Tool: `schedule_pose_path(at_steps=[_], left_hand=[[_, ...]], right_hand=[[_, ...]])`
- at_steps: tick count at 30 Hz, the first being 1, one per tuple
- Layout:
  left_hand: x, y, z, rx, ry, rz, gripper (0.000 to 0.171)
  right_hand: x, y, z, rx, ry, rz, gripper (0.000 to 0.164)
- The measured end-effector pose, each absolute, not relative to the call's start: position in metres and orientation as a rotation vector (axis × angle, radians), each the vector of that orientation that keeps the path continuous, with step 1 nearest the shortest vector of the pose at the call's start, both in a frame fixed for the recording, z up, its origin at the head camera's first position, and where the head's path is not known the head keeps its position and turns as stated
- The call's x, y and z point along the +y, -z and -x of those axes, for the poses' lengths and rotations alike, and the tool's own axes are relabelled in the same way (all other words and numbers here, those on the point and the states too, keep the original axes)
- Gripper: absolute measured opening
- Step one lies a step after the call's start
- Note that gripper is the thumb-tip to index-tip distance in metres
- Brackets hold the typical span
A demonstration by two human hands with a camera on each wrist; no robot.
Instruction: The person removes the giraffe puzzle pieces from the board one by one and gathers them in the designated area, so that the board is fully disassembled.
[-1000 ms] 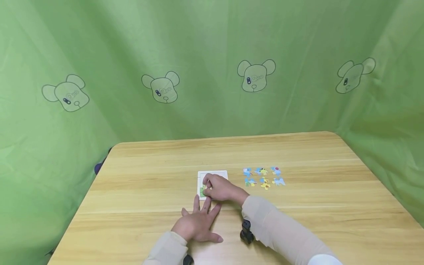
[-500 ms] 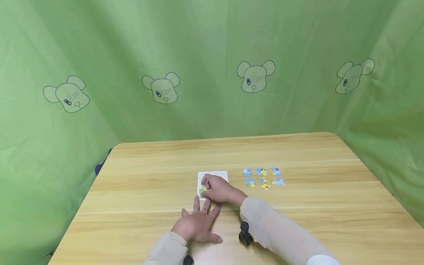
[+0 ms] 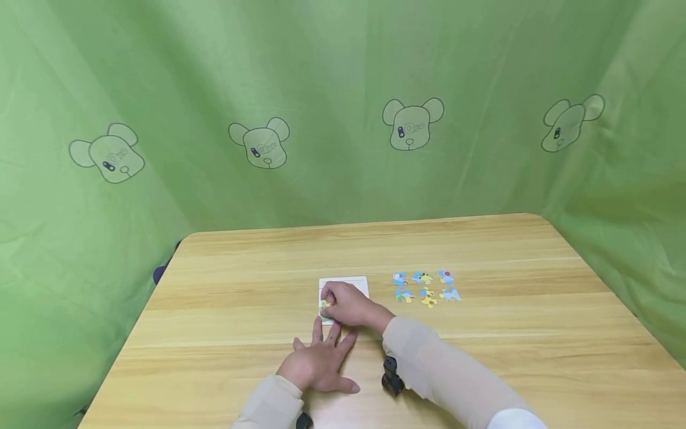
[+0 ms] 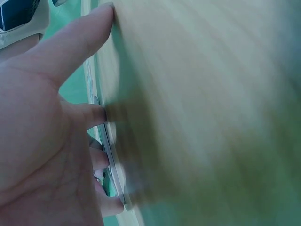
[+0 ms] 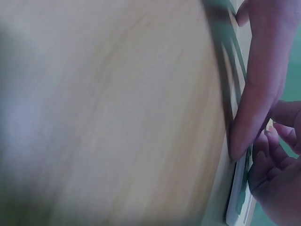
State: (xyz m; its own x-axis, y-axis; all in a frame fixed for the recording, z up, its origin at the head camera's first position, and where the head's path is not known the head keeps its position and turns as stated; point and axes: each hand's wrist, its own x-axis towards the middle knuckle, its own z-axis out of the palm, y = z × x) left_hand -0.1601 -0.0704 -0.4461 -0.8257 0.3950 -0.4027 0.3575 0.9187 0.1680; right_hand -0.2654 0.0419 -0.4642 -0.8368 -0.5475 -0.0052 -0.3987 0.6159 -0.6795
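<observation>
A small white puzzle tray [image 3: 348, 279] lies on the table in the head view. My right hand [image 3: 351, 305] reaches across it and pinches a yellow-and-green puzzle piece [image 3: 325, 304] at its left side. The fingers cover much of the piece and the tray. At the tray's near edge, my left hand [image 3: 320, 364] rests with spread fingers, some fingertips against the edge. The left wrist view shows its palm [image 4: 37, 141] and outstretched thumb. In the right wrist view, the pinching fingers [image 5: 263, 162] sit just over the tray's pale edge [image 5: 235, 205].
Several loose jigsaw pieces [image 3: 427, 297], blue and yellow, lie in two rows to the right of the tray. The wooden table [image 3: 225, 298] is bordered by a green curtain [image 3: 332, 185] printed with bear heads. Black wrist devices [image 3: 393, 376] hang under the sleeves.
My right hand has shifted slightly left over the tray, the puzzle piece staying at its fingertips. The left hand and the loose pieces keep their places.
</observation>
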Motion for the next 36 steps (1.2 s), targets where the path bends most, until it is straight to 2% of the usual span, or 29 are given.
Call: schedule_pose_path(at_steps=[11, 36], left_hand=[[-0.069, 0.449, 0.160, 2.622, -0.145, -0.536, 0.095], [-0.072, 0.447, 0.158, 2.632, -0.188, -0.544, 0.096]], right_hand=[[0.050, 0.465, 0.272, 2.687, 1.042, 0.763, 0.022], [0.118, 0.453, 0.275, 2.716, 1.113, 0.390, 0.020]])
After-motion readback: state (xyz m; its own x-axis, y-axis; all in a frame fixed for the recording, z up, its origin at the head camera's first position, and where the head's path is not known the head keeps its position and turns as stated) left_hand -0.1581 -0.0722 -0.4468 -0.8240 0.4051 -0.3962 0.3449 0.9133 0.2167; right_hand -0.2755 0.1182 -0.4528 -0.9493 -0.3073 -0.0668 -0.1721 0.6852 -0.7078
